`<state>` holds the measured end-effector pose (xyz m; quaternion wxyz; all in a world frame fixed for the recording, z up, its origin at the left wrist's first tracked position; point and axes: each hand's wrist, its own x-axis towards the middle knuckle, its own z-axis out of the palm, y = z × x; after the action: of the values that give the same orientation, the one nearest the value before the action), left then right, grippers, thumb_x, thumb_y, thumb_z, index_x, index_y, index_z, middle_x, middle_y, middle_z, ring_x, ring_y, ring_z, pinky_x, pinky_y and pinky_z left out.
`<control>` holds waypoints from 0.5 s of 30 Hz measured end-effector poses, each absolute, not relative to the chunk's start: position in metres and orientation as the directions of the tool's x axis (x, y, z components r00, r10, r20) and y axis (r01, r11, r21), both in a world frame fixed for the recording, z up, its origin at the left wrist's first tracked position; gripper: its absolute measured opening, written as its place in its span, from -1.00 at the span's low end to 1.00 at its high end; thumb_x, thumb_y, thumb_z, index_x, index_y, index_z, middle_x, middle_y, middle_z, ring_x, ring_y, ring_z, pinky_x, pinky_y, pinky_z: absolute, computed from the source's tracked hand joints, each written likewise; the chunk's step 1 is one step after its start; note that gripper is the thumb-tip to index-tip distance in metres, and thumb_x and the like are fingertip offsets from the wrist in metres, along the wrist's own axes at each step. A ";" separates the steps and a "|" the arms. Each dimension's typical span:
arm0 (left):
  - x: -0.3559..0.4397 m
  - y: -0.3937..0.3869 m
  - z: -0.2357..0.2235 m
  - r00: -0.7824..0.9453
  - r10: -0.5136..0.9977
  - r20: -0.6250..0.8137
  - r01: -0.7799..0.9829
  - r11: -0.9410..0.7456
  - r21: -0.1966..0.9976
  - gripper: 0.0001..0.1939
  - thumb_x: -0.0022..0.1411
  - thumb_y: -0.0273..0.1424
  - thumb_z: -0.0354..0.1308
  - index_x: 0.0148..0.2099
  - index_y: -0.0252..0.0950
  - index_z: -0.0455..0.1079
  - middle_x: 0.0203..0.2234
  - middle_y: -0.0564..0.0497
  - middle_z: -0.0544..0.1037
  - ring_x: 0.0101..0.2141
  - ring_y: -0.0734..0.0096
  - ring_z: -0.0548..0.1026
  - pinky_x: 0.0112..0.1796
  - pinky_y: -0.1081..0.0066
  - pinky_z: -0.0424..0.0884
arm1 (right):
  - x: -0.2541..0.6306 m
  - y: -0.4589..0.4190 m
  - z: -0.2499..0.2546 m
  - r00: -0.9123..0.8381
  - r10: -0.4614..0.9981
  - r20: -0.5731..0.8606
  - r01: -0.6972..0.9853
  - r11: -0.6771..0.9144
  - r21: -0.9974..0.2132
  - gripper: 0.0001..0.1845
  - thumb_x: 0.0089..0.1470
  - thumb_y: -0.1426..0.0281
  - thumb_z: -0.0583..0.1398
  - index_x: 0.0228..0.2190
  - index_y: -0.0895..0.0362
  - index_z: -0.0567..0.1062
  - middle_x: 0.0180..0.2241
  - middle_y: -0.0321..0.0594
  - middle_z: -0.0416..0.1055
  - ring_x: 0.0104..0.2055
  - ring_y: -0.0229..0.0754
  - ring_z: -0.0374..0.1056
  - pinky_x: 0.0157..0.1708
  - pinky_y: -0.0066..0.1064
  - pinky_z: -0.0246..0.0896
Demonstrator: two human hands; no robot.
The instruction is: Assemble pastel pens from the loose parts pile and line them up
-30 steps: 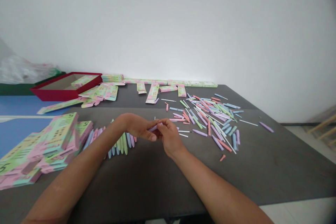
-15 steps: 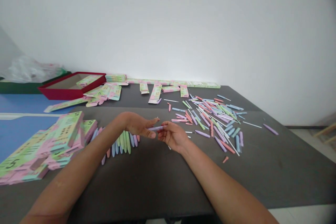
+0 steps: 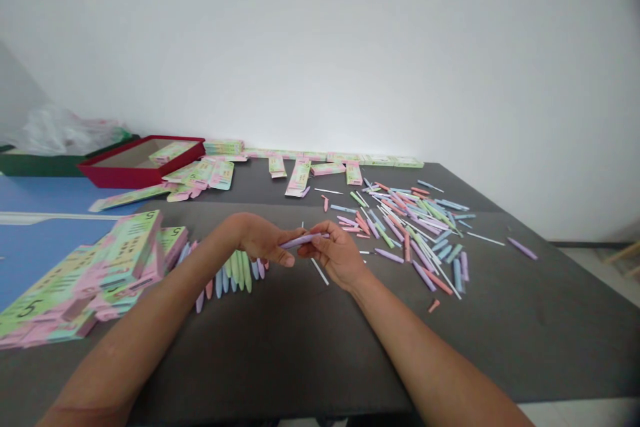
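Both of my hands meet over the middle of the dark table (image 3: 300, 340). My left hand (image 3: 263, 240) and my right hand (image 3: 335, 253) pinch the two ends of a lilac pen barrel (image 3: 303, 239), held level just above the tabletop. A thin white refill (image 3: 319, 271) sticks out under my right hand. A row of finished pastel pens (image 3: 233, 273) lies side by side just behind my left wrist. A loose heap of pink, blue, green and lilac pen parts and white refills (image 3: 410, 223) spreads to the right of my hands.
Stacks of flat pastel cartons (image 3: 85, 273) lie at the left. More cartons (image 3: 300, 173) line the table's far edge beside a red box (image 3: 140, 160). A blue surface (image 3: 40, 213) adjoins on the left, with a plastic bag (image 3: 60, 130) behind. A white wall stands close behind.
My hands have drawn slightly apart, and the lilac barrel between them now shows at full length. The view has shifted a little to the right.
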<state>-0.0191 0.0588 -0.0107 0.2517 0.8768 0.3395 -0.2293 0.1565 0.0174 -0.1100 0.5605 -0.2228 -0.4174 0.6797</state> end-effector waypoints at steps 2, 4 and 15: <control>-0.017 0.056 -0.005 0.611 0.458 -0.645 0.749 -0.598 0.286 -0.09 0.26 -0.05 -0.05 0.39 -0.44 -0.41 -0.13 -0.29 0.56 -0.28 0.18 0.53 -0.31 0.37 0.37 | 0.156 0.016 -0.109 -0.275 0.947 0.169 -0.568 -0.018 -0.823 -0.66 -0.16 0.29 0.38 -0.39 0.13 0.37 -0.48 -0.31 0.49 -0.47 -0.24 0.45 -0.39 -0.34 0.40; -0.016 0.053 0.000 0.580 0.461 -0.671 0.777 -0.559 0.288 -0.09 0.27 -0.11 -0.04 0.39 -0.43 -0.47 -0.15 -0.25 0.57 -0.27 0.19 0.52 -0.30 0.37 0.37 | 0.155 0.015 -0.108 -0.282 0.944 0.168 -0.562 -0.021 -0.827 -0.65 -0.16 0.27 0.38 -0.39 0.12 0.37 -0.48 -0.31 0.50 -0.48 -0.24 0.44 -0.39 -0.33 0.40; -0.027 0.055 0.006 0.530 0.491 -0.691 0.824 -0.492 0.281 -0.11 0.28 -0.12 -0.06 0.39 -0.41 -0.49 -0.22 -0.20 0.60 -0.30 0.24 0.53 -0.36 0.44 0.36 | 0.154 0.008 -0.102 -0.358 0.924 0.137 -0.605 -0.117 -0.788 -0.74 -0.09 0.37 0.31 -0.31 0.14 0.42 -0.43 -0.24 0.51 -0.41 -0.20 0.47 -0.30 -0.30 0.40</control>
<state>-0.0266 0.0550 0.0062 0.3050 0.8196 0.4012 -0.2725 0.1545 0.0085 -0.1020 0.5304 -0.1992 -0.3999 0.7205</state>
